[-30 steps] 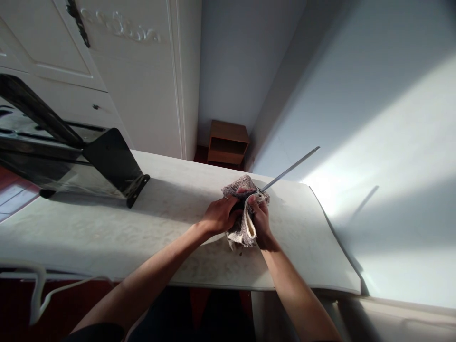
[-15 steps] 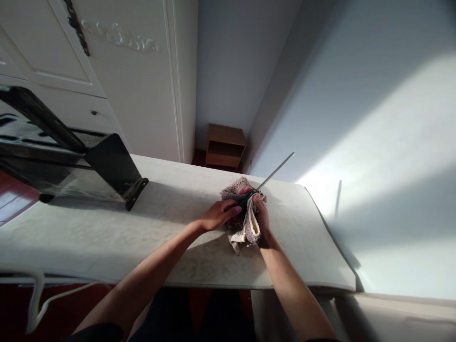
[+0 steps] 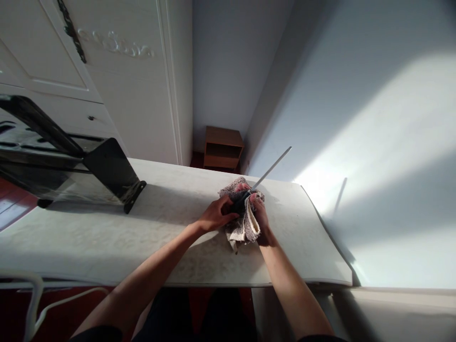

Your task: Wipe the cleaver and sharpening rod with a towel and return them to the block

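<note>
A brown-grey towelling cloth [image 3: 233,231] is bunched around a tool with a dark handle [image 3: 240,204] and a long, thin metal shaft [image 3: 272,167]. The shaft slants up to the right; I cannot tell whether it is a blade or a rod. My right hand [image 3: 261,213] is closed on the cloth, wrapping it about the tool where handle and shaft meet. My left hand [image 3: 218,214] holds the handle's near end between thumb and fingers. Cloth and hands are just above the pale tabletop [image 3: 171,209]; folds hide part of the grip.
On the left of the tabletop stands a black metal rack [image 3: 107,164]. Behind are a white cabinet [image 3: 138,95] and a small brown nightstand [image 3: 223,137]. A pale wall [image 3: 392,166] borders the right side. A white tubular frame [image 3: 35,304] is at lower left.
My left thumb and fingers have shifted slightly down and apart on the handle, so more of it shows. The right hand keeps its hold on the cloth. The view has moved a little.
</note>
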`<state>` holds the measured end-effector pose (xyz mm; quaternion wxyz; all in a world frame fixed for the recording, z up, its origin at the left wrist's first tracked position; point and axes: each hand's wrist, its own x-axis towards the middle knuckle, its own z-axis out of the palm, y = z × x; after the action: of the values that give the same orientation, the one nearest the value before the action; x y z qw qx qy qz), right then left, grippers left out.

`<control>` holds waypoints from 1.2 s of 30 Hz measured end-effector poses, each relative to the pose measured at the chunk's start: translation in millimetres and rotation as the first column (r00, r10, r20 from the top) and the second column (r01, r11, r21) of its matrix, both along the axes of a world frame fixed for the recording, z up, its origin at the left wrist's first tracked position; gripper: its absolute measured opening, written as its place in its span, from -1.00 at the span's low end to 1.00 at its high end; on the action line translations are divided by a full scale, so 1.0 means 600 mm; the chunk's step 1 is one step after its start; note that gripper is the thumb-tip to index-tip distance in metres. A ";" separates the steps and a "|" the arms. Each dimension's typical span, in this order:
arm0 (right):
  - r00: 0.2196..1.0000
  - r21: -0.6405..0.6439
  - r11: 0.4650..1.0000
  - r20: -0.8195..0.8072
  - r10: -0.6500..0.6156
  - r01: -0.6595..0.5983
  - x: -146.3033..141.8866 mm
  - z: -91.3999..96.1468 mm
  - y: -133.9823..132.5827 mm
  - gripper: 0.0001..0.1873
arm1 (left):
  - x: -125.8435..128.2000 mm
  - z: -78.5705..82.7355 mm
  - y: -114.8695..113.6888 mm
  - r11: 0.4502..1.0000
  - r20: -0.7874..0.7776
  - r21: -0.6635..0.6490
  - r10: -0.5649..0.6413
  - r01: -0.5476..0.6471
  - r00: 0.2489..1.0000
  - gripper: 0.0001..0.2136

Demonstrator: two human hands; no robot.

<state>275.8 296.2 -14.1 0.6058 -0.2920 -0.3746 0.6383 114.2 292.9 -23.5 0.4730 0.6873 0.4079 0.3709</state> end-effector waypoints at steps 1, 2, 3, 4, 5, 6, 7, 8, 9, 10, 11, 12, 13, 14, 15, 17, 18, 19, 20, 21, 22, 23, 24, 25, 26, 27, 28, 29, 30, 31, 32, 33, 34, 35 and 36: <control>1.000 0.000 1.000 0.008 -0.009 0.009 0.000 0.000 0.000 -0.60 | 0.001 -0.001 0.000 1.000 -0.026 0.017 0.023 -0.022 0.999 -0.61; 1.000 -0.003 1.000 0.010 -0.015 0.015 -0.001 0.000 0.001 -0.60 | 0.001 -0.002 -0.001 0.998 -0.055 0.039 0.045 -0.043 0.997 -0.63; 1.000 -0.006 1.000 0.009 -0.019 0.019 -0.002 0.000 0.001 -0.60 | 0.002 -0.002 -0.002 0.996 -0.088 0.065 0.071 -0.065 0.994 -0.65; 1.000 -0.008 1.000 0.006 -0.019 0.019 -0.003 0.001 0.001 -0.59 | 0.002 -0.001 -0.003 0.992 -0.124 0.094 0.099 -0.087 0.987 -0.67; 1.000 -0.007 1.000 0.000 -0.015 0.015 -0.004 0.001 0.001 -0.60 | 0.003 0.000 -0.004 0.987 -0.161 0.121 0.125 -0.106 0.979 -0.69; 1.000 -0.005 1.000 -0.009 -0.008 0.008 -0.005 0.000 0.001 -0.60 | 0.003 0.002 -0.005 0.983 -0.196 0.141 0.144 -0.118 0.970 -0.70; 1.000 -0.005 1.000 -0.018 -0.003 0.003 -0.006 0.000 0.000 -0.60 | 0.004 0.004 -0.007 0.981 -0.226 0.151 0.157 -0.125 0.961 -0.71; 1.000 -0.008 1.000 -0.026 0.001 -0.001 -0.006 -0.001 0.000 -0.60 | 0.004 0.007 -0.008 0.980 -0.251 0.152 0.166 -0.131 0.954 -0.71; 0.999 -0.010 1.000 -0.032 0.006 -0.006 -0.006 -0.002 0.000 -0.60 | 0.004 0.009 -0.009 0.980 -0.272 0.146 0.170 -0.134 0.947 -0.70; 0.999 -0.010 1.000 -0.036 0.010 -0.010 -0.006 -0.003 0.000 -0.60 | 0.004 0.011 -0.009 0.981 -0.287 0.138 0.169 -0.134 0.943 -0.69; 0.999 -0.009 1.000 -0.041 0.013 -0.013 -0.006 -0.003 0.001 -0.60 | 0.004 0.013 -0.010 0.983 -0.296 0.130 0.167 -0.133 0.941 -0.69; 0.999 -0.007 1.000 -0.046 0.018 -0.018 -0.006 -0.004 0.001 -0.60 | 0.003 0.014 -0.009 0.984 -0.299 0.123 0.161 -0.129 0.940 -0.68; 0.999 -0.006 1.000 -0.048 0.023 -0.024 -0.006 -0.004 0.001 -0.60 | 0.002 0.015 -0.009 0.986 -0.299 0.117 0.152 -0.122 0.942 -0.68; 0.998 -0.006 1.000 -0.048 0.028 -0.028 -0.006 -0.004 0.001 -0.60 | 0.000 0.016 -0.008 0.988 -0.297 0.110 0.137 -0.109 0.945 -0.68; 0.999 -0.010 0.999 -0.042 0.031 -0.032 -0.006 -0.004 0.001 -0.59 | -0.001 0.016 -0.007 0.991 -0.293 0.097 0.120 -0.095 0.949 -0.68; 0.999 -0.024 0.999 -0.019 0.043 -0.044 -0.006 -0.003 0.000 -0.56 | -0.004 0.017 -0.004 0.995 -0.279 0.065 0.087 -0.072 0.956 -0.65; 0.999 -0.029 0.998 -0.007 0.053 -0.053 -0.007 -0.002 -0.001 -0.55 | -0.006 0.017 -0.004 0.997 -0.270 0.053 0.075 -0.063 0.960 -0.63; 0.998 -0.031 0.998 0.004 0.063 -0.063 -0.007 -0.002 -0.001 -0.55 | -0.006 0.019 -0.004 0.998 -0.263 0.046 0.064 -0.054 0.963 -0.61; 0.997 -0.029 0.997 0.013 0.072 -0.071 -0.008 -0.002 -0.002 -0.55 | -0.007 0.021 -0.004 0.998 -0.261 0.045 0.054 -0.044 0.964 -0.59; 0.997 -0.025 0.997 0.020 0.080 -0.079 -0.008 -0.002 -0.002 -0.55 | -0.007 0.024 -0.004 0.998 -0.270 0.057 0.046 -0.032 0.962 -0.59; 0.996 -0.021 0.996 0.027 0.085 -0.085 -0.008 -0.003 -0.002 -0.55 | -0.006 0.027 -0.005 0.997 -0.291 0.079 0.039 -0.017 0.956 -0.61; 0.995 -0.019 0.996 0.034 0.089 -0.088 -0.009 -0.005 -0.002 -0.54 | -0.006 0.030 -0.006 0.994 -0.320 0.106 0.036 -0.002 0.947 -0.65; 0.995 -0.023 0.996 0.043 0.093 -0.092 -0.009 -0.006 -0.003 -0.54 | -0.005 0.033 -0.007 0.991 -0.354 0.132 0.039 0.009 0.934 -0.71; 0.994 -0.030 0.995 0.050 0.097 -0.096 -0.010 -0.008 -0.003 -0.53 | -0.004 0.035 -0.008 0.989 -0.385 0.150 0.046 0.014 0.922 -0.76; 0.993 -0.037 0.994 0.058 0.103 -0.101 -0.011 -0.009 -0.003 -0.52 | -0.003 0.036 -0.009 0.987 -0.408 0.159 0.054 0.013 0.911 -0.78; 0.992 -0.042 0.993 0.066 0.110 -0.107 -0.011 -0.010 -0.003 -0.52 | -0.002 0.036 -0.010 0.987 -0.421 0.158 0.062 0.006 0.905 -0.79; 0.991 -0.042 0.993 0.075 0.114 -0.111 -0.012 -0.011 -0.003 -0.52 | -0.001 0.035 -0.011 0.989 -0.426 0.147 0.067 -0.003 0.902 -0.78; 0.990 -0.041 0.993 0.082 0.118 -0.115 -0.013 -0.012 -0.003 -0.52 | 0.000 0.034 -0.012 0.991 -0.427 0.134 0.070 -0.013 0.902 -0.78; 0.989 -0.038 0.992 0.088 0.119 -0.117 -0.014 -0.012 -0.003 -0.52 | 0.001 0.033 -0.013 0.992 -0.429 0.124 0.075 -0.023 0.900 -0.76; 0.989 -0.033 0.993 0.091 0.118 -0.115 -0.015 -0.012 -0.003 -0.52 | 0.002 0.031 -0.014 0.992 -0.437 0.118 0.082 -0.033 0.896 -0.75; 0.989 -0.030 0.993 0.093 0.115 -0.112 -0.015 -0.012 -0.002 -0.52 | 0.002 0.030 -0.015 0.993 -0.451 0.115 0.088 -0.040 0.888 -0.72; 0.989 -0.031 0.994 0.095 0.110 -0.108 -0.016 -0.012 -0.002 -0.52 | 0.003 0.028 -0.015 0.993 -0.464 0.113 0.090 -0.042 0.881 -0.68; 0.990 -0.034 0.994 0.099 0.103 -0.101 -0.016 -0.013 -0.002 -0.51 | 0.004 0.026 -0.016 0.993 -0.475 0.112 0.086 -0.037 0.876 -0.65; 0.990 -0.039 0.995 0.106 0.096 -0.093 -0.016 -0.013 -0.002 -0.50 | 0.004 0.024 -0.016 0.993 -0.483 0.110 0.079 -0.029 0.872 -0.62; 0.989 -0.046 0.995 0.116 0.089 -0.084 -0.016 -0.013 -0.002 -0.49 | 0.005 0.021 -0.016 0.994 -0.488 0.109 0.073 -0.022 0.870 -0.60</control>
<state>266.5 295.2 -21.9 0.5482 -0.3250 -0.4087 0.6533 117.0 283.2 -10.7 0.3096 0.7716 0.5121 0.2157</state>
